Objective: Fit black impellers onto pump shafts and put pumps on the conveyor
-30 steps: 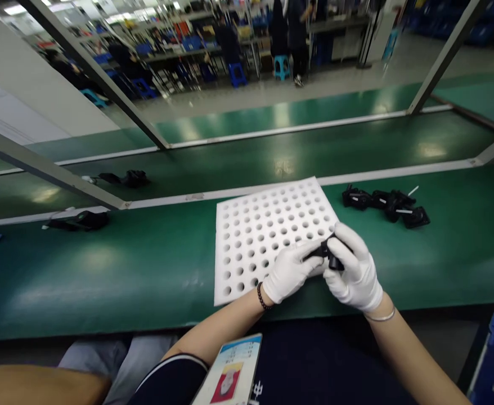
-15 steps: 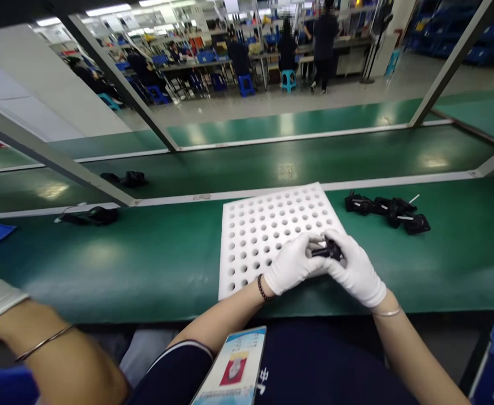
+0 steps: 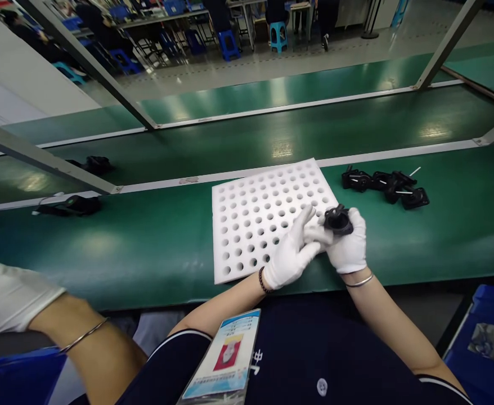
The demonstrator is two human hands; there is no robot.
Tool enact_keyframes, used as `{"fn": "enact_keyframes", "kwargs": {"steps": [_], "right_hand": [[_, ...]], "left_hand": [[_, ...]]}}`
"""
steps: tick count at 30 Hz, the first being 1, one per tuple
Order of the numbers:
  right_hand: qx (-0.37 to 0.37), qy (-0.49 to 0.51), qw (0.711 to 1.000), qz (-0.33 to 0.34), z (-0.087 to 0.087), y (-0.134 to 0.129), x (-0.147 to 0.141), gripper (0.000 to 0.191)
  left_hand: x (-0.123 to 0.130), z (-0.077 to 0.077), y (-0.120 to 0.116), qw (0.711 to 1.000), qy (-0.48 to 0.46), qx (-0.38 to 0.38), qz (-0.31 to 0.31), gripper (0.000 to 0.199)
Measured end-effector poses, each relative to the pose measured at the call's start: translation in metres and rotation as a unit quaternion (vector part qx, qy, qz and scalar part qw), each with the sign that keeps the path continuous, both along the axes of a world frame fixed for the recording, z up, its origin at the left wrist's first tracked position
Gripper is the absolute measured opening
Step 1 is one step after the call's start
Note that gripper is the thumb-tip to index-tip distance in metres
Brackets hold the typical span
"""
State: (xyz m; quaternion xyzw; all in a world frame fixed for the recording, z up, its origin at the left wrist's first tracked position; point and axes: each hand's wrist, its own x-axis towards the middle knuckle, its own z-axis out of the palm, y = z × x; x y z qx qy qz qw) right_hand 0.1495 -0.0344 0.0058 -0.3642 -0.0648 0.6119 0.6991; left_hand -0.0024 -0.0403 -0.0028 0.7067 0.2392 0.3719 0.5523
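Gripped in my gloved right hand (image 3: 349, 242) is a black plastic part (image 3: 338, 220) with a round opening that faces up. My left hand (image 3: 294, 250), also in a white glove, is beside it with the fingers apart and nothing visible in them. Its fingertips come close to the part and the right hand; whether they touch cannot be made out. Under and behind both hands lies a white foam tray (image 3: 247, 211) with rows of round holes. To the right of the tray is a cluster of similar black parts (image 3: 393, 185), some with thin white sticks.
The green work surface (image 3: 158, 242) runs left to right, with a metal frame post (image 3: 99, 67) rising behind it. Black items (image 3: 72, 205) lie at the left. A co-worker's gloved hand (image 3: 14, 298) reaches in there. A blue bin (image 3: 483, 332) stands at lower right.
My left hand has come off the black part and its fingers have opened out. The right hand now holds the part alone, turned opening up. The camera view has tipped downward.
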Motion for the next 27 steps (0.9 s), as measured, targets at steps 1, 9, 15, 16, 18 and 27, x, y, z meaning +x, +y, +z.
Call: {"fn": "enact_keyframes", "kwargs": {"steps": [1,9,15,16,18,27], "right_hand": [[-0.014,0.004,1.000,-0.001,0.002,0.003,0.007,0.042],[0.013,-0.044,0.998,0.034,0.011,0.000,0.013,0.047],[0.069,-0.083,0.993,0.047,-0.002,-0.008,-0.008,0.040],[0.076,-0.090,0.992,0.040,-0.003,-0.009,-0.009,0.038],[0.082,-0.101,0.991,0.029,-0.005,-0.010,-0.010,0.036],[0.018,-0.042,0.998,0.030,-0.005,-0.001,0.006,0.048]], "left_hand": [[-0.003,0.000,-0.008,1.000,0.001,0.017,-0.009,0.069],[-0.007,0.014,0.010,0.987,-0.003,-0.011,0.162,0.049],[0.008,0.036,0.036,0.995,0.051,-0.060,0.061,0.072],[0.009,0.039,0.036,0.994,0.066,-0.066,0.049,0.076],[0.009,0.041,0.035,0.993,0.089,-0.064,0.037,0.082],[-0.005,0.032,0.019,0.982,0.105,-0.151,-0.053,0.090]]}}
